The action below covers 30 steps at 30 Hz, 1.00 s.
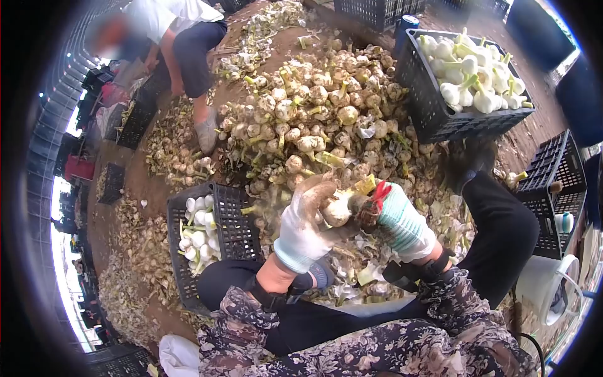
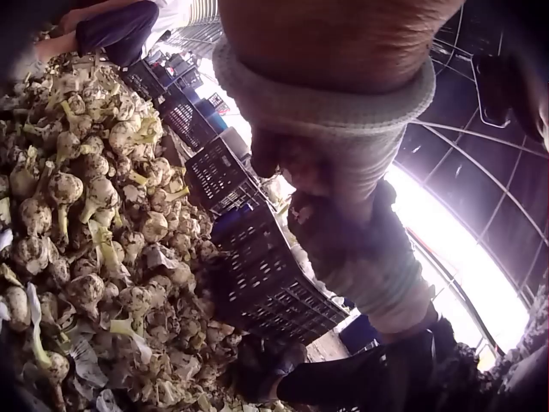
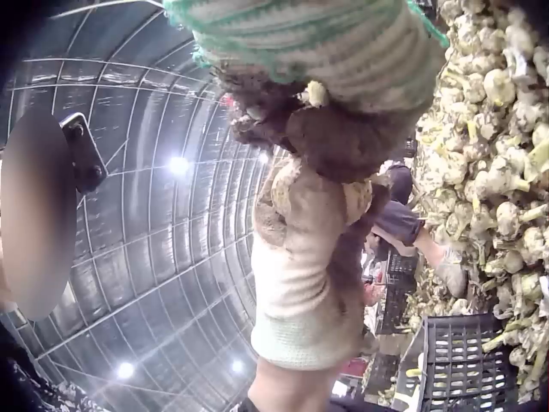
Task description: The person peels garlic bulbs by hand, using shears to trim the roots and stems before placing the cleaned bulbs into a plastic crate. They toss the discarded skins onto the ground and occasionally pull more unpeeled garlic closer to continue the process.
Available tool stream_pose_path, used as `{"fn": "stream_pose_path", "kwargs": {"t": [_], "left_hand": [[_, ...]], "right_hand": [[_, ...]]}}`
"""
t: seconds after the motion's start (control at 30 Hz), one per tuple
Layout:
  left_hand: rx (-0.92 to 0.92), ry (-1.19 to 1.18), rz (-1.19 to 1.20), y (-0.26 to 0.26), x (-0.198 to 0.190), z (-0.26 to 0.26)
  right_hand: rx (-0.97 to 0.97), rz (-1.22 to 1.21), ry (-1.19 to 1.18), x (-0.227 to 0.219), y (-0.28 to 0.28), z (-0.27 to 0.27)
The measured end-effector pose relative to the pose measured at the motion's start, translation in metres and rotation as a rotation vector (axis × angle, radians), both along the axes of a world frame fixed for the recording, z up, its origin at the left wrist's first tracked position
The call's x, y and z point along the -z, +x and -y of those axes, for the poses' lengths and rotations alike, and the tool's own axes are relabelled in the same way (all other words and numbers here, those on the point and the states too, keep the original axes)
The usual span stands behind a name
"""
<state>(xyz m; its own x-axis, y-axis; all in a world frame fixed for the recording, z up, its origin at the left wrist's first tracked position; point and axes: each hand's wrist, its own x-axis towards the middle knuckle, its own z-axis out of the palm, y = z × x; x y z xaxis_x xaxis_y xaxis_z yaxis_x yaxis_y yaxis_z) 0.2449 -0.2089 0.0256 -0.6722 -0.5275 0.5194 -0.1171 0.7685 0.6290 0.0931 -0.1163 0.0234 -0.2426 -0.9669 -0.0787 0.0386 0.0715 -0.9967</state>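
Note:
My gloved left hand [image 1: 306, 220] grips a garlic bulb [image 1: 337, 212], its fingers curled round the pale, round head. A yellow-green stem [image 1: 364, 185] sticks up between the two hands. Right beside the bulb is my right hand [image 1: 402, 220], in a green-and-white glove with dark, soiled fingers bent toward the bulb; a red strip [image 1: 379, 193] shows at these fingers. I cannot tell what they hold. The right wrist view has both gloves close together, the left glove [image 3: 296, 283] below the right. Under the hands lies a big heap of unpeeled garlic [image 1: 314, 107].
A black crate [image 1: 433, 119] of cleaned white garlic stands at the back right, a blue can [image 1: 408, 25] behind it. Another crate [image 1: 235, 220] with white bulbs sits by my left knee. At right are a tipped crate [image 1: 553, 188] and white bucket [image 1: 543, 289]. Another person [image 1: 182, 38] bends at upper left.

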Motion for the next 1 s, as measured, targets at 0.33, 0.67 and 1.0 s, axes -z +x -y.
{"fn": "stream_pose_path", "kwargs": {"t": [0.33, 0.67, 1.0], "left_hand": [[-0.009, 1.509, -0.048, 0.015, 0.009, 0.001], [0.007, 1.201, -0.181, 0.013, -0.002, -0.005], [0.055, 0.867, -0.054, 0.021, 0.007, 0.003]], "right_hand": [[0.172, 0.039, -0.048, 0.037, 0.028, 0.011], [0.106, 0.104, -0.013, -0.011, 0.009, 0.0], [0.2, 0.455, 0.028, 0.007, 0.007, -0.001]]}}
